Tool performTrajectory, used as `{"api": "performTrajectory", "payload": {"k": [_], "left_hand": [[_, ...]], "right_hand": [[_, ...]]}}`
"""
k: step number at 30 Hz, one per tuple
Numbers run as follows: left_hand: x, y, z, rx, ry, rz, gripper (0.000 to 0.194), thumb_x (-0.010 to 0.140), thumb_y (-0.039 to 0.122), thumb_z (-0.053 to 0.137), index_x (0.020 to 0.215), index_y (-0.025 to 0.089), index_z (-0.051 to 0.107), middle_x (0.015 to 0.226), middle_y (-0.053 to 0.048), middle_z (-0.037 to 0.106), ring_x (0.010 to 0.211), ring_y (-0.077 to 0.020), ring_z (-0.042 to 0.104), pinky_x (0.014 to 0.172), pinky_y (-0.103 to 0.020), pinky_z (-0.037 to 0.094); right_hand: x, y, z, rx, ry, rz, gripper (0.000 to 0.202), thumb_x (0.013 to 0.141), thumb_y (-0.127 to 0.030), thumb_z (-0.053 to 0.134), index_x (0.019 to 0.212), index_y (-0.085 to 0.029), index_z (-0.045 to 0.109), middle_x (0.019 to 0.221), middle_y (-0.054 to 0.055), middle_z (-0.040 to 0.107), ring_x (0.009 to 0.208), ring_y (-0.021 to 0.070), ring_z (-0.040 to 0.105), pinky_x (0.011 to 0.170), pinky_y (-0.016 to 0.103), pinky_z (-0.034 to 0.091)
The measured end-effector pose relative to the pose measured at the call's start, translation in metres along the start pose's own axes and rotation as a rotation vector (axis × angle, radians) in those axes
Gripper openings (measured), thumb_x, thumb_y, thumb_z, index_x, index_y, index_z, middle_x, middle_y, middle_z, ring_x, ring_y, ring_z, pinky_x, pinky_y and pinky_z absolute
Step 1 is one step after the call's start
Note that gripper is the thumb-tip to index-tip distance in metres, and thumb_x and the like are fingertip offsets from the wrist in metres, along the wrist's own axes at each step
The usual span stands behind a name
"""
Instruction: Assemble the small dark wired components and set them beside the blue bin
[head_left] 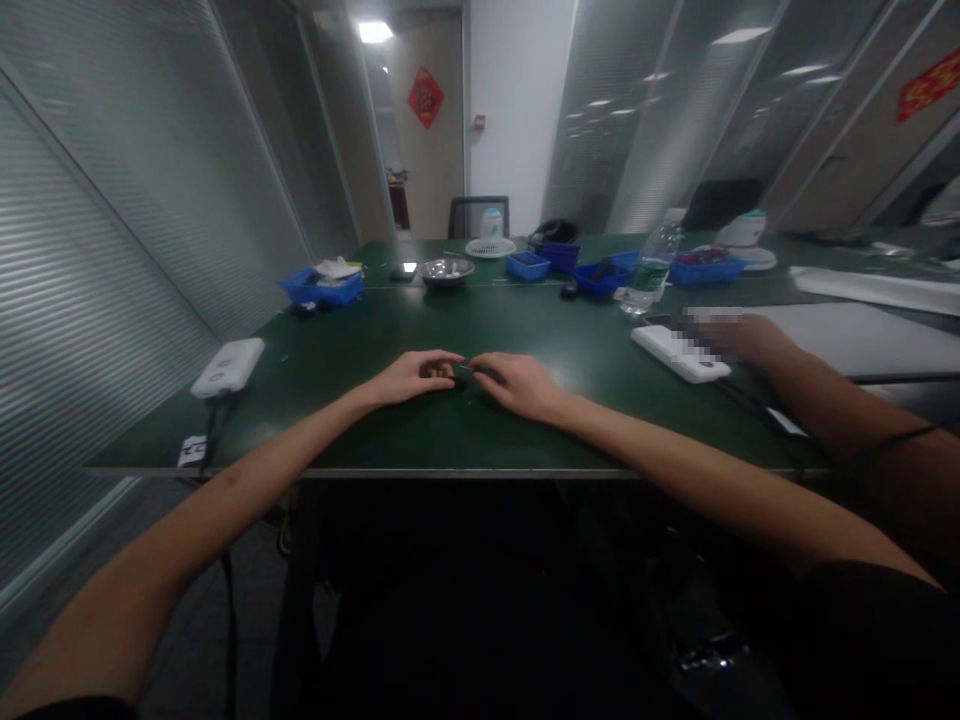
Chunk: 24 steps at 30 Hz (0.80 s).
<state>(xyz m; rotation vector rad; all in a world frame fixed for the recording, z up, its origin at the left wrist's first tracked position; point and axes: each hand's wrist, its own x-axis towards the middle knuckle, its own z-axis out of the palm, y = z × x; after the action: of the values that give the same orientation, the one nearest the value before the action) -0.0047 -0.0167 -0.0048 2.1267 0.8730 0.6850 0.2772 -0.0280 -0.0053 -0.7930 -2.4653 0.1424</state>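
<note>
My left hand (pixel 414 378) and my right hand (pixel 523 386) meet over the green table, just in from its front edge. Their fingertips almost touch, and the fingers of both are curled inward. A small dark object (pixel 459 383) shows at my left thumb; its kind is too small and blurred to name. Close to the right fingertips is a thin, pale sliver (pixel 466 366), also unclear. What exactly each hand grips is partly hidden by the fingers.
White power banks with cables lie left (pixel 229 367) and right (pixel 681 353). Another person's hand (pixel 739 338) reaches over the right one, by a grey laptop (pixel 847 335). Farther back stand a metal bowl (pixel 445 273), blue trays (pixel 324 287) and a water bottle (pixel 651 272).
</note>
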Motion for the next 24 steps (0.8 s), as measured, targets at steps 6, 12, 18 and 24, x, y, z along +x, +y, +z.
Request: {"api": "performTrajectory", "payload": {"k": [6,12,18,24], "left_hand": [[-0.002,0.000,-0.003,0.132,0.026,0.065,0.056,0.091,0.040,0.079,0.144,0.024,0.066,0.136,-0.011,0.067,0.114,-0.0246,0.063,0.094,-0.038,0.051],[-0.004,0.005,0.000,0.234,0.060,0.072,0.053,0.092,0.044,0.077,0.140,0.023,0.067,0.123,-0.011,0.069,0.106,-0.0250,0.065,0.087,-0.037,0.051],[-0.006,-0.007,-0.012,0.269,0.043,0.089,0.034,0.099,0.039,0.067,0.126,0.020,0.075,0.116,-0.010,0.073,0.102,-0.0229,0.067,0.094,-0.037,0.051],[-0.035,-0.066,-0.099,0.485,0.251,-0.188,0.035,0.093,0.040,0.068,0.120,0.020,0.078,0.124,-0.010,0.075,0.113,-0.0266,0.067,0.104,-0.039,0.048]], "right_hand": [[0.000,-0.006,-0.004,-0.024,-0.022,0.015,0.033,0.109,-0.037,0.051,0.133,-0.021,0.067,0.122,0.009,0.076,0.102,0.0242,0.072,0.087,0.035,0.051],[0.000,-0.006,-0.006,-0.052,0.010,0.090,0.030,0.107,-0.036,0.053,0.130,-0.024,0.068,0.120,0.008,0.077,0.098,0.0239,0.072,0.084,0.034,0.050],[-0.001,-0.007,-0.009,-0.052,0.008,0.102,0.031,0.107,-0.037,0.053,0.129,-0.022,0.069,0.120,0.009,0.077,0.097,0.0237,0.072,0.083,0.035,0.051],[-0.002,-0.006,-0.010,-0.044,0.017,0.113,0.031,0.107,-0.037,0.053,0.129,-0.021,0.069,0.117,0.008,0.077,0.091,0.0220,0.071,0.081,0.034,0.050]]}}
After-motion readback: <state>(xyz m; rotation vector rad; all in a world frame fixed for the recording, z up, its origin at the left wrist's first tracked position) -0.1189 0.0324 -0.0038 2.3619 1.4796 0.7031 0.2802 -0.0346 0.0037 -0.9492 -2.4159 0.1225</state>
